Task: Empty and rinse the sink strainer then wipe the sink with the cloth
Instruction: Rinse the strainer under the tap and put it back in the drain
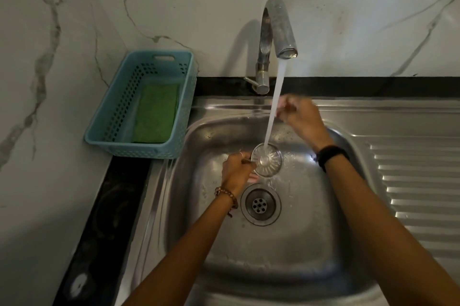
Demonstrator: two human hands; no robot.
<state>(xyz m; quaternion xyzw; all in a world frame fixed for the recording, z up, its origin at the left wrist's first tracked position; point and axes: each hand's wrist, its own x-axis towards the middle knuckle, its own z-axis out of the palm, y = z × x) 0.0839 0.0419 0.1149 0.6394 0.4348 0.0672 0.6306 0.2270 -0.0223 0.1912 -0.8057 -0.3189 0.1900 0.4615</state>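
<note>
Two hands work in the sink (311, 218). The left hand (237, 168) pinches the rim of the strainer (267, 160) between closed fingertips and holds it in the running water (275, 106) from the tap (278, 29), above and just behind the open drain (260, 206). The right hand (297, 112) sits near the back rim of the basin, just beside the stream, with fingers curled together; whether it holds anything cannot be determined.

Risks from this position:

1. Slippage. The grip covers only the strainer edge, and the metal is wet. Water pressure on the disc may twist it out of the fingers, and it would probably drop into the basin near the drain.
2. Residue entering the drain. The drain has no strainer fitted, so loosened debris may wash straight down.
3. Splash. The stream strikes a shallow surface held high, so spray may reach the counter (104, 218) and the basket (139, 104).

Limits of view:

- The underside of the strainer is hidden; remaining dirt cannot be judged.
- The right fingertips are blurred by the stream.
- The tap handle is small and dim.
- The green cloth (155, 112) lies in the basket, untouched; its lower layers are not visible
</note>
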